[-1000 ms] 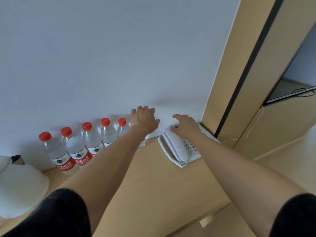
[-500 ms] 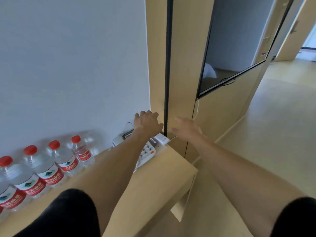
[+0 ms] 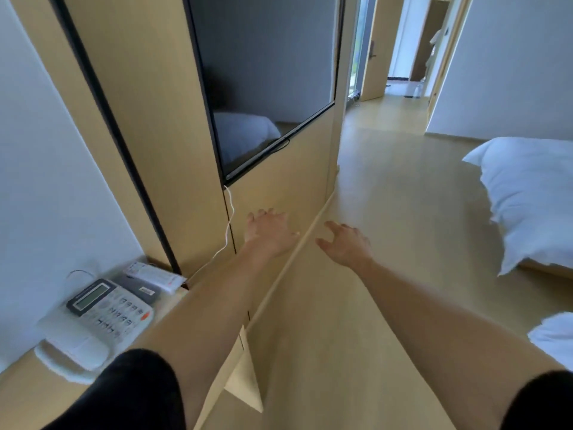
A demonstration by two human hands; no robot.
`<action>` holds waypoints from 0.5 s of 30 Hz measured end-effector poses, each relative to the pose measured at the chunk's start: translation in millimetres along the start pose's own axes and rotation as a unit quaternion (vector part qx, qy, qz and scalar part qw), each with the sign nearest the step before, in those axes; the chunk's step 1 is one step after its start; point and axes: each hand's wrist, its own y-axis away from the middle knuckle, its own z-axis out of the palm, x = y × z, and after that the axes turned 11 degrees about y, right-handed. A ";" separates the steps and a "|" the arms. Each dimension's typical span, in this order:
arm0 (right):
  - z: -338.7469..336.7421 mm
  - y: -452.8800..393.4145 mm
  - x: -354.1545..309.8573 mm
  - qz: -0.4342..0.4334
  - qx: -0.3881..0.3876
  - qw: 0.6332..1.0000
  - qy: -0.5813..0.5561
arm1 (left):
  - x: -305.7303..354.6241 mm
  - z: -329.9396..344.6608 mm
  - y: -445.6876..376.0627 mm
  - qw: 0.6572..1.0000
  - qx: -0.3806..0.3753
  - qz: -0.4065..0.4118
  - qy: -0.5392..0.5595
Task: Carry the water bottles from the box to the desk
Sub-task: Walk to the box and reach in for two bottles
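Both hands reached forward holding nothing — the left hand [image 3: 270, 232] with fingers loosely curled, the right hand [image 3: 345, 243] with fingers spread. No water bottles or box showed in this view. The desk [image 3: 28, 395] ended at lower left, its corner just under the left forearm, carrying a white telephone [image 3: 96, 321]. Ahead lay a broad strip of bare floor [image 3: 403, 197] running to an open doorway [image 3: 403, 57] — bounded left by the wood panel with its television [image 3: 263, 72], right by the bed [image 3: 533, 193].
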 end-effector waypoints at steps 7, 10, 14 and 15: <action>-15.9 14.9 129.9 0.107 0.003 0.994 0.012 | 120.8 29.2 -29.0 0.996 -0.012 0.091 0.019; -22.3 19.4 168.9 0.148 0.002 0.989 0.012 | 165.2 37.6 -38.2 0.992 -0.021 0.125 0.028; -28.8 22.2 208.5 0.180 0.006 0.984 0.000 | 212.3 49.9 -53.8 0.986 -0.025 0.162 0.037; -30.1 22.2 218.0 0.187 0.007 0.982 -0.004 | 222.8 52.7 -58.8 0.984 -0.024 0.171 0.035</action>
